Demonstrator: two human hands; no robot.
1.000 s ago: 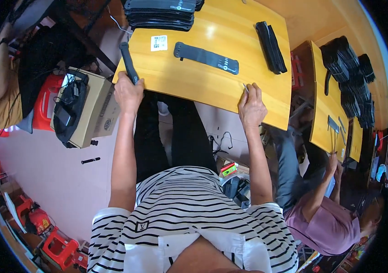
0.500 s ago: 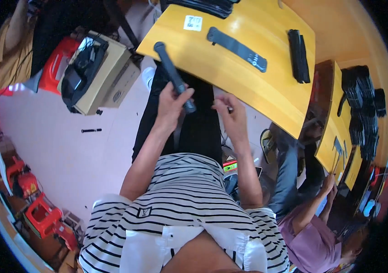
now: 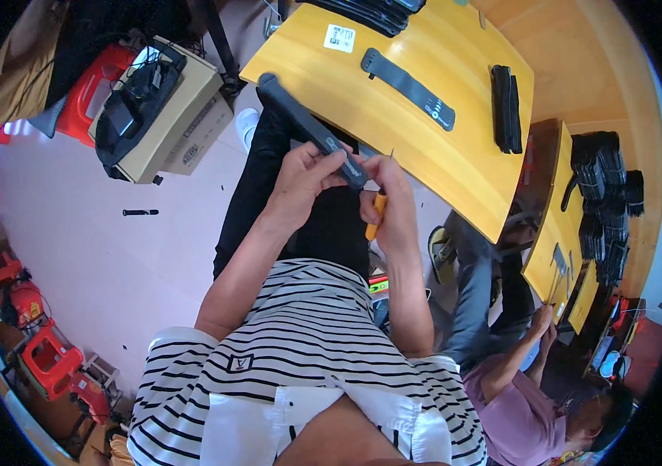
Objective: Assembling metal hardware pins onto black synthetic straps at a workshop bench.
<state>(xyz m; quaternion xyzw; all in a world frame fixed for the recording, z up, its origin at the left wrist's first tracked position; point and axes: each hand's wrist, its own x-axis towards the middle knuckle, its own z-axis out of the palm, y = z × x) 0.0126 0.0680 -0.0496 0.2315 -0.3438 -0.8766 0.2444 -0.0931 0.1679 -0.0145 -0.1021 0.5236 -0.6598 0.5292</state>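
Note:
My left hand (image 3: 307, 180) is closed on a dark grey flat strap (image 3: 311, 124), gripping it near its printed end. From there the strap slants up to the left, its rounded far end near the table's edge. My right hand (image 3: 394, 203) is closed around a yellow-handled tool (image 3: 378, 214), whose thin dark tip points upward past the fingers. Its fingertips are at the strap's near end; whether they pinch it, I cannot tell. Another dark grey strap (image 3: 408, 89) lies flat on the yellow table (image 3: 455, 163) ahead of me.
A stack of black straps (image 3: 506, 109) lies at the table's right, another pile (image 3: 370, 17) at its far edge. To the left stands a cardboard box (image 3: 191, 116) with a black bag. A co-worker (image 3: 517, 404) sits at a second table on the right. A small black strip (image 3: 140, 212) lies on the floor.
My right hand has moved left to the strap's near end, and the yellow-handled tool now shows in it. The strap, still in my left hand, has tilted further and its printed side shows.

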